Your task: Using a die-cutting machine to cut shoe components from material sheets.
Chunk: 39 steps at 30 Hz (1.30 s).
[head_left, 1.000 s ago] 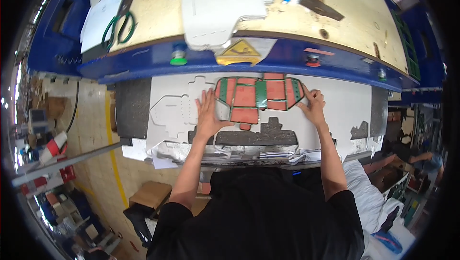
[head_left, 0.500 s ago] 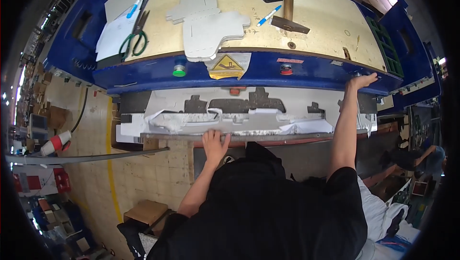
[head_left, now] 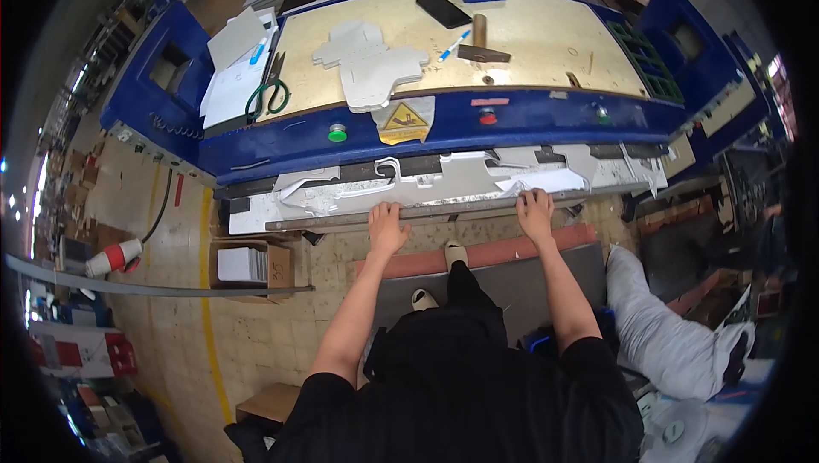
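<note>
My left hand (head_left: pixel 387 229) and my right hand (head_left: pixel 536 217) both have their fingers curled over the metal front bar (head_left: pixel 461 205) of a long tray, well apart from each other. On the tray lies a grey-white sheet (head_left: pixel 409 175) with cut-out shapes, torn white paper (head_left: pixel 546 180) and dark pieces (head_left: pixel 363 170). Its far side is hidden beneath the blue beam (head_left: pixel 290 141) of a press-like machine. The beam carries a green button (head_left: pixel 338 133), a red button (head_left: pixel 487 117) and a second green one (head_left: pixel 602 113) at the right.
Above the beam, a wooden top holds stacked cut grey board (head_left: pixel 375 66), a hammer (head_left: pixel 483 54), a pen (head_left: pixel 454 46), a phone (head_left: pixel 444 11) and green-handled scissors (head_left: pixel 269 98). A grey strap-like bar (head_left: pixel 171 286) crosses the left side. A cardboard box (head_left: pixel 277 267) stands on the floor.
My right hand has left the right end of the blue beam and come to the tray's front bar. The tray has slid farther under the beam. The view has shifted.
</note>
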{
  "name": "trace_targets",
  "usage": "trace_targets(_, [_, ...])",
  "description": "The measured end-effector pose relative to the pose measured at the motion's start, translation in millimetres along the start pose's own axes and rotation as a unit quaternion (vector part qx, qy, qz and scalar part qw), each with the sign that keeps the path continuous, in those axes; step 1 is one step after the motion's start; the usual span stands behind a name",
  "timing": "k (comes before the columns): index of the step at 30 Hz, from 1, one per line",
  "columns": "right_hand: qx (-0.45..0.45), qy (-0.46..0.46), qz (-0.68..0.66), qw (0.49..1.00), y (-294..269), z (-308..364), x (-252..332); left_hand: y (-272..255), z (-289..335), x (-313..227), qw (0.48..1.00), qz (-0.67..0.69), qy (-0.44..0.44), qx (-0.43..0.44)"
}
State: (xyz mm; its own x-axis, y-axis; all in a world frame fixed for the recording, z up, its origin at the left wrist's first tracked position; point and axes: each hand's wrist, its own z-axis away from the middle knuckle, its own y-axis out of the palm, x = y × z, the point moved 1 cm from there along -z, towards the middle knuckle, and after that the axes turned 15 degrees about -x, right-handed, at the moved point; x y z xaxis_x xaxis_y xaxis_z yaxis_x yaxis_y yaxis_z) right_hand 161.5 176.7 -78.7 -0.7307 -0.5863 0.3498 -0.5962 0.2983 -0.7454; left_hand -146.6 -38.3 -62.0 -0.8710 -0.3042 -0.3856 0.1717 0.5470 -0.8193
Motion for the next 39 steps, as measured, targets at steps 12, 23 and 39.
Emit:
trace_targets(12, [0.099, 0.059, 0.05, 0.992, -5, -4, 14, 4, -7, -6, 0.994, -0.09, -0.045, 0.033])
trace_targets(23, [0.085, 0.038, 0.065, 0.994, -9, 5, 21, 6, 8, -6, 0.996, -0.077, -0.033, -0.026])
trace_targets(39, [0.285, -0.139, -0.139, 0.938, 52, -64, 206, -25, -59, 63, 0.97, 0.07, -0.233, 0.003])
